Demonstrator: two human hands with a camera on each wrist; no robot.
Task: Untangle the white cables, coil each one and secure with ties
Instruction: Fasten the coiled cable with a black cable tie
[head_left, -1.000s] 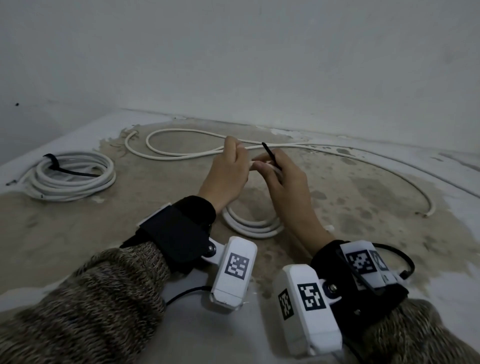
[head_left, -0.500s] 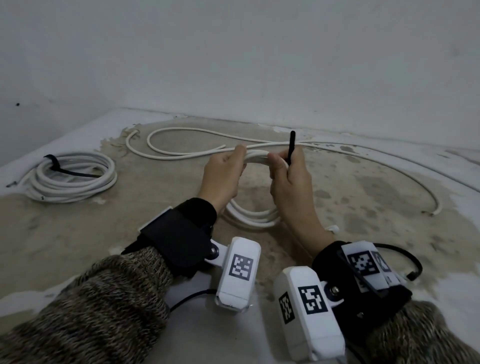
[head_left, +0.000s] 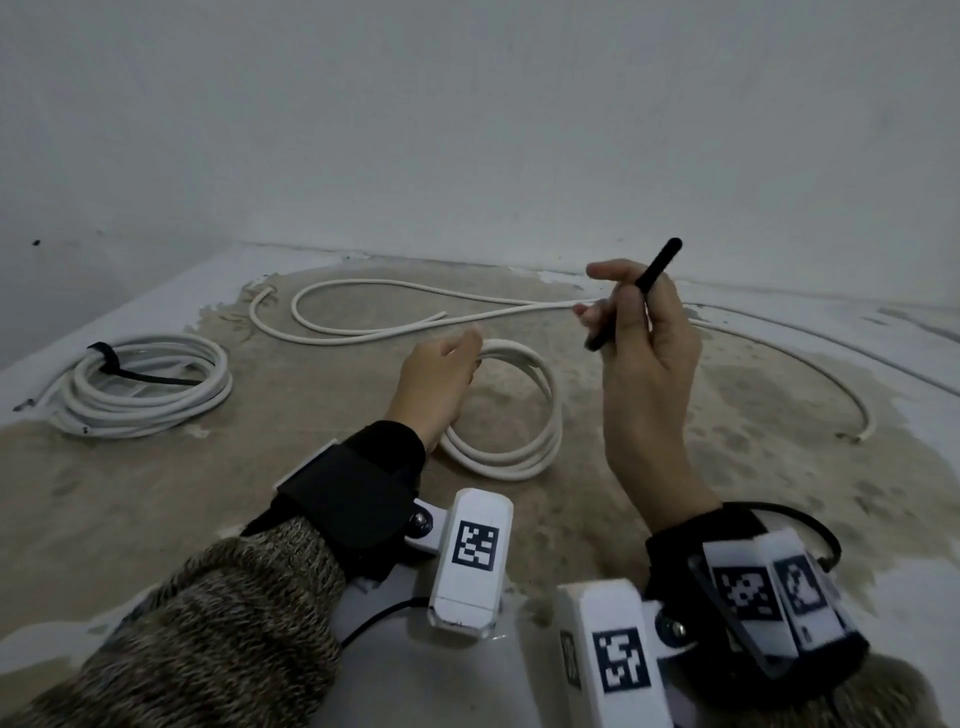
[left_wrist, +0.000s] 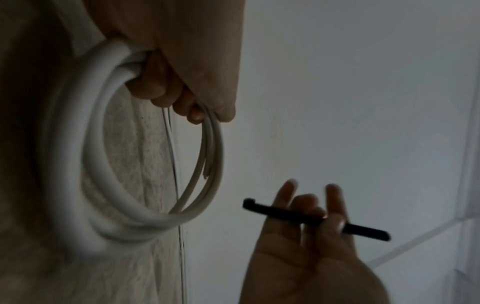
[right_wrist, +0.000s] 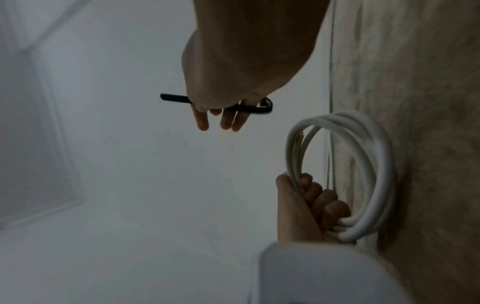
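Fingers of the left hand (head_left: 439, 387) curl round the near, loose coil of white round cable (head_left: 511, 415), its lower turns resting on the stained desk (head_left: 156, 499). The right hand (head_left: 641, 343), raised to the coil's right, pinches a thin black strap tie (head_left: 634, 293). Unbound turns could spring apart if that grip slackens, and the tie might slip free while being threaded.

Bare tabletop (head_left: 322, 467) is lying open between the tied coil (head_left: 150, 395) at the left and the held coil (head_left: 519, 447), while a loose cable (head_left: 395, 332) is crossing behind.
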